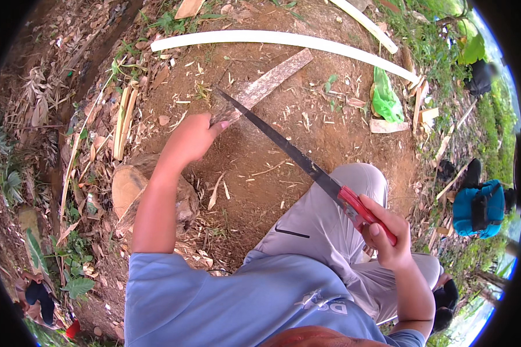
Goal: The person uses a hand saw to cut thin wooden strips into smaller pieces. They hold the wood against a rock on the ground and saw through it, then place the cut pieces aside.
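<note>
My right hand (388,238) is closed round the red handle of a machete (292,151). Its long dark blade slants up to the left, and the tip passes over the near part of a rough, mottled wooden board (275,77). At that board's near end, my left hand (194,137) is closed on it, thumb along the top side. The rest of the left fingers are mostly hidden behind the hand. My bent knee (359,179), in light grey trousers, lies under the machete's handle end.
A cut log (130,188) lies beside my left forearm. Beyond the board is a long pale strip (260,37), with a second pale strip (367,24) at the upper right. A green plastic bag (386,97) and a teal backpack (478,209) lie to the right. Wood chips litter the soil.
</note>
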`<action>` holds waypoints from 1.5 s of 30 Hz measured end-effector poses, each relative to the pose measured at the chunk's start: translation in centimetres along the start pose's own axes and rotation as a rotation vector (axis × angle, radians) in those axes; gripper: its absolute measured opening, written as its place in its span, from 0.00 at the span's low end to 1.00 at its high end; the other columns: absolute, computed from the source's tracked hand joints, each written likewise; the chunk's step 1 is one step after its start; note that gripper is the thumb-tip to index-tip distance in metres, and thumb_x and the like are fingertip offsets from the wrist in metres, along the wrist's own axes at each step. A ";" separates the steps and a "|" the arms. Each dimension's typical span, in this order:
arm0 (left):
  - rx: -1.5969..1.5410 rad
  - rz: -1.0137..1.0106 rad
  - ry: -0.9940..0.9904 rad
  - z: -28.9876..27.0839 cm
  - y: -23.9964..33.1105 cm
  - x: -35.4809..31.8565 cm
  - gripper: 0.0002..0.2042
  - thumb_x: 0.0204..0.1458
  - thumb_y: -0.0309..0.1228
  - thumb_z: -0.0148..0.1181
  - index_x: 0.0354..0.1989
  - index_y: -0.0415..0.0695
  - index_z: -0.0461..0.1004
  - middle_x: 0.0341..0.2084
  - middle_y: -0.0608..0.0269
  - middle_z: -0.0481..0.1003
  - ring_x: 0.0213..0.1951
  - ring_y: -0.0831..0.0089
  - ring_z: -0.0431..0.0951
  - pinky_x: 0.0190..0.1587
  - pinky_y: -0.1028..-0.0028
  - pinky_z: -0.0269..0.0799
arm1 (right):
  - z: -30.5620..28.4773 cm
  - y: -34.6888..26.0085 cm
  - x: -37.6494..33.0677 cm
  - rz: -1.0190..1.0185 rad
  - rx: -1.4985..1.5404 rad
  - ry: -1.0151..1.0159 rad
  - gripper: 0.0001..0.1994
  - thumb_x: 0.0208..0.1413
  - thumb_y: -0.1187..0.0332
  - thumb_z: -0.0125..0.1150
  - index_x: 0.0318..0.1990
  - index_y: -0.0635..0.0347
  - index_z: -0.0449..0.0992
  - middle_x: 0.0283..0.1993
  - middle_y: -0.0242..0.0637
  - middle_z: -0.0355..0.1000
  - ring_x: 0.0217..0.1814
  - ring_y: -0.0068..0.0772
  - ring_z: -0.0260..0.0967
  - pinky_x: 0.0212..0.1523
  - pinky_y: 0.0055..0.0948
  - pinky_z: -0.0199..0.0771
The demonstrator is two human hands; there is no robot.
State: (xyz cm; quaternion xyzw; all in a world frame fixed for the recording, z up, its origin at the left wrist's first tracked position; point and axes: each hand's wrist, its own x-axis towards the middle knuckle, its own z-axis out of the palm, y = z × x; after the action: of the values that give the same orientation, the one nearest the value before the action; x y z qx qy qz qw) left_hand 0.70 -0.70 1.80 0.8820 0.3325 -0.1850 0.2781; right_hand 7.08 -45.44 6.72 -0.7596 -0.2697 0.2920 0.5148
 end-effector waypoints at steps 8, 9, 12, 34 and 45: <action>0.069 0.068 0.071 0.7 -1.2 0.5 0.26 0.70 0.51 0.60 0.40 0.32 0.76 0.28 0.40 0.78 0.35 0.43 0.81 0.44 0.49 0.74 | 1.3 -1.1 3.5 -0.122 -0.109 -0.018 0.24 0.73 0.64 0.60 0.69 0.71 0.77 0.41 0.45 0.87 0.29 0.23 0.77 0.34 0.24 0.77; 0.074 0.072 0.074 0.7 -1.1 0.6 0.26 0.70 0.51 0.60 0.41 0.32 0.76 0.28 0.40 0.78 0.35 0.42 0.81 0.44 0.49 0.74 | 2.3 -0.8 5.0 -0.135 -0.099 0.007 0.23 0.73 0.65 0.59 0.69 0.71 0.77 0.41 0.45 0.87 0.29 0.23 0.77 0.34 0.24 0.76; 0.058 0.090 0.070 0.8 -0.9 0.7 0.26 0.70 0.51 0.60 0.41 0.32 0.77 0.29 0.38 0.79 0.36 0.41 0.82 0.45 0.49 0.74 | 8.4 1.1 13.5 -0.175 -0.009 0.042 0.22 0.73 0.67 0.59 0.70 0.67 0.77 0.42 0.42 0.86 0.31 0.21 0.75 0.36 0.23 0.75; 0.055 0.090 0.036 2.0 -0.9 -0.4 0.27 0.70 0.53 0.61 0.40 0.34 0.76 0.20 0.54 0.76 0.19 0.62 0.79 0.31 0.58 0.75 | 14.0 4.7 15.2 -0.111 0.500 -0.055 0.25 0.78 0.68 0.56 0.79 0.55 0.68 0.40 0.24 0.73 0.37 0.12 0.62 0.39 0.20 0.67; 0.369 0.146 0.285 1.7 0.6 -1.9 0.26 0.66 0.53 0.64 0.53 0.38 0.77 0.36 0.42 0.85 0.44 0.48 0.88 0.48 0.51 0.81 | 14.2 -0.6 18.8 -0.107 0.326 0.111 0.19 0.76 0.67 0.59 0.68 0.67 0.78 0.50 0.42 0.84 0.49 0.21 0.76 0.51 0.27 0.77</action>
State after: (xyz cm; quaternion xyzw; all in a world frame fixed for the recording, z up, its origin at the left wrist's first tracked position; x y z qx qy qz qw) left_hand -0.47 -3.02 1.69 0.9567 0.2642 -0.0958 0.0751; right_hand 9.59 -23.01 -0.04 -0.6655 -0.2300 0.2619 0.6601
